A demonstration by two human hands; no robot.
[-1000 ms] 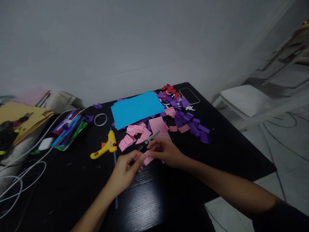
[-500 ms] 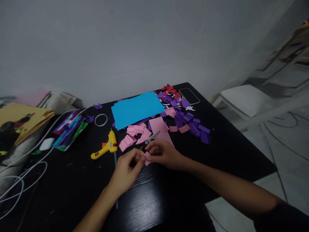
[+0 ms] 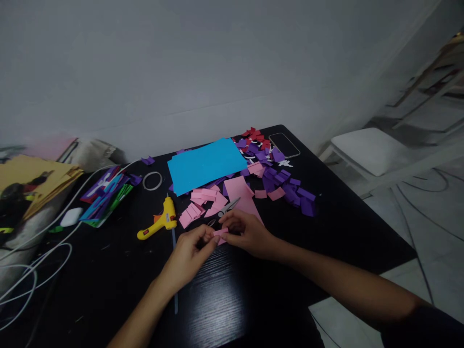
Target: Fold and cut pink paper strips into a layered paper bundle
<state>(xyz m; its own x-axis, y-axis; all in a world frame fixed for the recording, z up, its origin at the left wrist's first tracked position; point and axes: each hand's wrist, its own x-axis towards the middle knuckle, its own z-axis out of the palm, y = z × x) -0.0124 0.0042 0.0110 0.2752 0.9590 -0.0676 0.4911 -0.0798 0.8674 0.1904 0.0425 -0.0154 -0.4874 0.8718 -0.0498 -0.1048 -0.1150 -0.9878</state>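
Observation:
Between both hands is a small piece of pink paper (image 3: 222, 237), with a fold along its upper edge. My left hand (image 3: 192, 251) pinches its left side between thumb and fingers. On the other side my right hand (image 3: 250, 234) is closed on the right end of the same piece. Just beyond the fingers lie scissors (image 3: 227, 207), blades pointing away to the right, partly over a larger pink sheet (image 3: 239, 187). Several folded pink pieces (image 3: 192, 212) are heaped left of the scissors.
A yellow glue gun (image 3: 166, 217) with a glue stick lies left of my hands. Blue sheets (image 3: 206, 164) sit farther back. Purple pieces (image 3: 279, 176) and red pieces (image 3: 253, 135) spread at the right. White cables (image 3: 36, 270) run along the left. A white stool (image 3: 369, 147) stands beyond the table.
The pink piece has turned between my fingers; it showed a diamond-like shape before and now shows a folded strip along its top. Both hands stay in nearly the same place.

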